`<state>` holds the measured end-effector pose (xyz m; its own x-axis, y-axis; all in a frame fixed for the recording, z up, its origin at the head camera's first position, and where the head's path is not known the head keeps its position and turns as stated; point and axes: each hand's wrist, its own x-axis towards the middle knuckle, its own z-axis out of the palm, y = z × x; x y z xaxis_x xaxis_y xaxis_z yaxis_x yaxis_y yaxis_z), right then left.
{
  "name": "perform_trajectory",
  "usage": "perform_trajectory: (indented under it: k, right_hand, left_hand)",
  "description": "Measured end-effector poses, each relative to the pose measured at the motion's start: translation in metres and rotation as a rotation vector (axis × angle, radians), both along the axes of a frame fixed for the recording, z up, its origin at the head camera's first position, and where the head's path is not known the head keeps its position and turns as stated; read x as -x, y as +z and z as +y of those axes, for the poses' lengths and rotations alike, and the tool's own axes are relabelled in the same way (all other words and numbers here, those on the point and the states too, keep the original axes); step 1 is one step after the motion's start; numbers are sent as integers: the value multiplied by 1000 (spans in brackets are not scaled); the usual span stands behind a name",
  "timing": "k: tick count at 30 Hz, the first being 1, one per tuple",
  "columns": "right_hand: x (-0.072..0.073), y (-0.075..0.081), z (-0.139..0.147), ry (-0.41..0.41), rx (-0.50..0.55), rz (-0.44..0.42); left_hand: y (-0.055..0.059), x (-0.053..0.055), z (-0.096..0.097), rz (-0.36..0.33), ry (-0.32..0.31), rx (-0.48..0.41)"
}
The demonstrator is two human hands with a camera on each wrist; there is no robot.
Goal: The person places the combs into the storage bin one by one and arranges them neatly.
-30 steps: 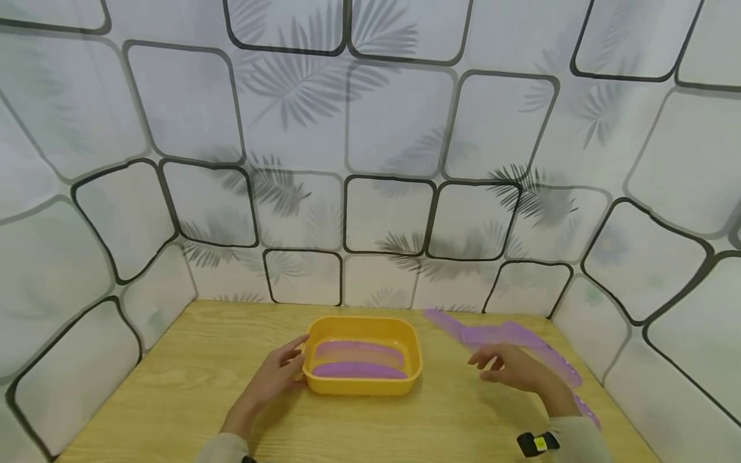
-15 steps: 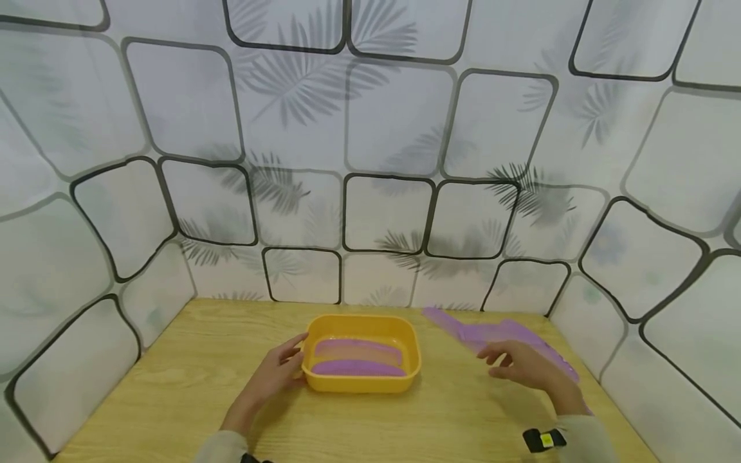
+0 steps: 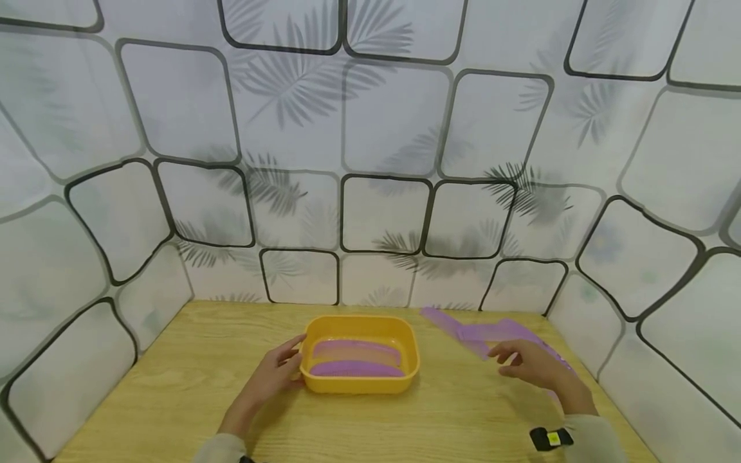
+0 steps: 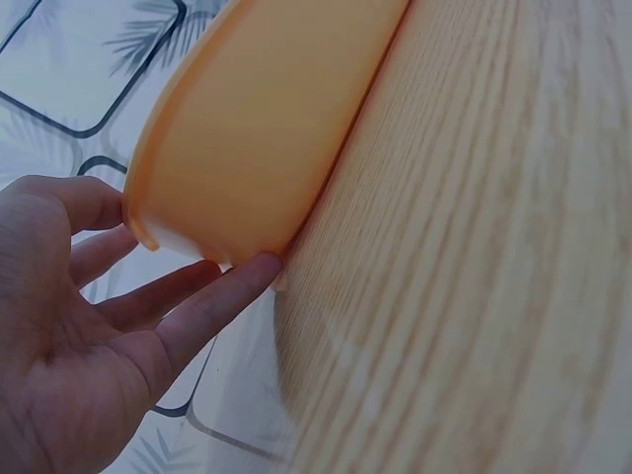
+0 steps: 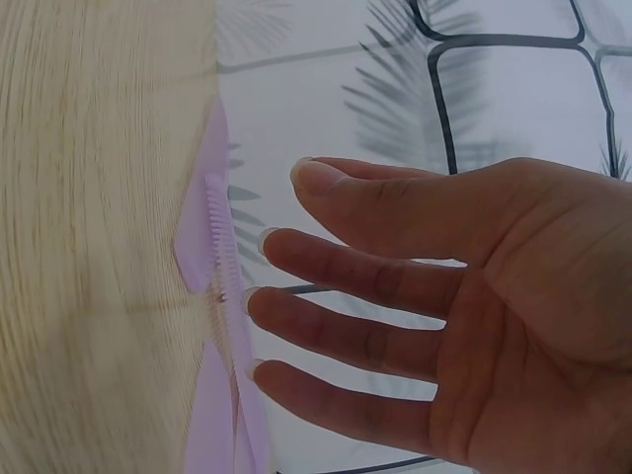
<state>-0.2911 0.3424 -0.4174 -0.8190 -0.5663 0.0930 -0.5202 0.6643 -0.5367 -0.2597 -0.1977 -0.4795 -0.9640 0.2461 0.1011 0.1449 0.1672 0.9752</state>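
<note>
A yellow plastic tray sits on the table with two purple combs inside: the nearer comb shows fine teeth, the farther comb lies behind it. At the tray's left end, my left hand touches the outer wall with extended fingertips, from rim to base. To the right, my right hand hovers over the table with loosely bent fingers and an empty palm. Beyond and partly beneath it lie several purple combs, some hidden by the hand; a toothed comb shows beyond the fingertips in the right wrist view.
The light wood-grain table is bordered at the back and both sides by patterned white sheeting. Its right side sheet stands close to the combs and my right forearm.
My right hand has moved a little to the right, uncovering more of a comb's end to its left. The left hand and tray keep their place.
</note>
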Motion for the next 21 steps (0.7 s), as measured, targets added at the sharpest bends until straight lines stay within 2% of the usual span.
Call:
perform_trajectory:
  k: [6,13,17,21]
  right_hand:
    - [0,-1,6,-42,-24,-3]
    - [0,4,15,-62,-8,-1]
    - [1,6,23,-75,-23,23]
    - [0,5,31,-101,-22,11]
  left_hand:
    - [-1,0,0,-11,3,-10]
    - [0,-1,1,-20,5,-19]
    - [0,0,1,-19,12,-10]
    - [-1,1,1,-25,25,-1]
